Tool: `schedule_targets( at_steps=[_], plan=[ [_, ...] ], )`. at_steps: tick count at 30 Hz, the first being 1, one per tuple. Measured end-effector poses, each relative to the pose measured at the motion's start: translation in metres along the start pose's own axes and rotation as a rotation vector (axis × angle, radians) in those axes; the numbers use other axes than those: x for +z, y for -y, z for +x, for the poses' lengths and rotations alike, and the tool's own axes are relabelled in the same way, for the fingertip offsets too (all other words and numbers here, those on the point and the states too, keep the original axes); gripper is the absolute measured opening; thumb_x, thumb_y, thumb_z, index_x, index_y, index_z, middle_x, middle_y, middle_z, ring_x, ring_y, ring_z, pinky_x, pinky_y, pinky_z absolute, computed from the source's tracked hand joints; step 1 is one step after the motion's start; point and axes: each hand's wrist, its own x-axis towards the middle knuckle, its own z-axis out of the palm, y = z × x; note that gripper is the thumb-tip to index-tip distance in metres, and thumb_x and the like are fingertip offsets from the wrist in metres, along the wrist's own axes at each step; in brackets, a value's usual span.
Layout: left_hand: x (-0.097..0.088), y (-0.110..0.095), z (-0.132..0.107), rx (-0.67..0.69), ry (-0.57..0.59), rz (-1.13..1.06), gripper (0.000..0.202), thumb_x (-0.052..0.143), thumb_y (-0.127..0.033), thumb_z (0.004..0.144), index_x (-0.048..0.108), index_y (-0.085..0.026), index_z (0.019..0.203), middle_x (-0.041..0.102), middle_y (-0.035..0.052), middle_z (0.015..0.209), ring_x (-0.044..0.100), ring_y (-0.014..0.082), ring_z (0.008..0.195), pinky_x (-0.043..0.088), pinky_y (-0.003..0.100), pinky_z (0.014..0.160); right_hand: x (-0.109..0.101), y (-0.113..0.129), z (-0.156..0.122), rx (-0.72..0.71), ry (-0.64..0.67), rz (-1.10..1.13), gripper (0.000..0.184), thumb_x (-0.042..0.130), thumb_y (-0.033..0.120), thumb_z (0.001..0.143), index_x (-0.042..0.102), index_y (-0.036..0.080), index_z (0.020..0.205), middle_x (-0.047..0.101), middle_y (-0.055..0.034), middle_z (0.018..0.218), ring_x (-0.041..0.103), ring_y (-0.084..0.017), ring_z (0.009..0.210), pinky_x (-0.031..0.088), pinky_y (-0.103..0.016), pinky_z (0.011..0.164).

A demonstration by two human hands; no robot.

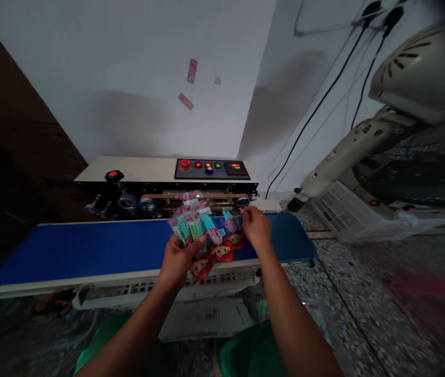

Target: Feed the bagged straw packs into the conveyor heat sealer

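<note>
My left hand [178, 259] is closed round a fanned bunch of clear packets [198, 230] holding teal sticks and red cartoon-face cards. It holds them above the blue conveyor belt [88, 248] of a band sealing machine [167, 178]. My right hand [256, 226] pinches the top edge of the rightmost packet [233, 230], close to the machine's sealing slot. The packets overlap one another, so their lower parts are partly hidden behind my left hand.
The sealer's control panel [211, 168] has lit red and green buttons. A toppled floor fan [411, 99] and a white grille [340, 212] lie at the right on the speckled floor. Black cables [324, 99] hang down the wall. A dark surface fills the left.
</note>
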Motion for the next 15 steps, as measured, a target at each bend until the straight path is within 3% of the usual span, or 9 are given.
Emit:
schedule_targets(
  at_steps=[2,4,7,11,15],
  plan=[
    [-0.001,0.001,0.001,0.02,-0.021,0.012,0.042,0.082,-0.027,0.056,0.066,-0.018,0.094,0.073,0.0028,0.085,0.068,0.0198,0.075,0.052,0.032,0.071,-0.008,0.015,-0.008,-0.066,0.058,0.26,0.04,0.042,0.049,0.088,0.066,0.018,0.096,0.069,-0.007,0.087,0.061,-0.019,0.078,0.042,-0.027,0.068],
    [-0.001,0.001,0.002,0.048,-0.028,0.028,0.043,0.082,-0.028,0.057,0.065,-0.017,0.095,0.073,0.0039,0.086,0.067,0.0202,0.076,0.052,0.032,0.071,-0.014,0.032,-0.019,-0.127,0.217,0.512,0.041,0.046,0.053,0.085,0.066,0.02,0.099,0.07,-0.0042,0.089,0.062,-0.018,0.078,0.044,-0.026,0.068],
    [0.0,0.002,0.003,0.078,-0.025,0.033,0.047,0.081,-0.028,0.058,0.064,-0.016,0.1,0.072,0.0051,0.09,0.067,0.0192,0.077,0.051,0.031,0.073,-0.012,0.052,-0.035,-0.201,0.305,0.645,0.033,0.056,0.049,0.08,0.069,0.019,0.088,0.069,-0.0018,0.083,0.061,-0.017,0.077,0.044,-0.025,0.068],
    [0.0,0.002,0.003,0.052,-0.064,0.028,0.044,0.082,-0.028,0.056,0.064,-0.016,0.095,0.072,0.0028,0.082,0.065,0.0163,0.068,0.052,0.029,0.068,-0.008,0.05,-0.037,-0.128,0.082,0.632,0.033,0.049,0.048,0.084,0.064,0.019,0.085,0.062,0.0007,0.07,0.055,-0.013,0.065,0.041,-0.023,0.061],
    [-0.001,0.0,0.002,0.055,-0.052,0.06,0.037,0.081,-0.028,0.057,0.065,-0.016,0.088,0.07,0.0013,0.075,0.065,0.0157,0.063,0.052,0.027,0.062,-0.021,0.01,-0.017,0.007,-0.131,0.459,0.037,0.04,0.05,0.087,0.059,0.018,0.092,0.058,0.0007,0.066,0.05,-0.013,0.057,0.038,-0.024,0.056]
  ],
)
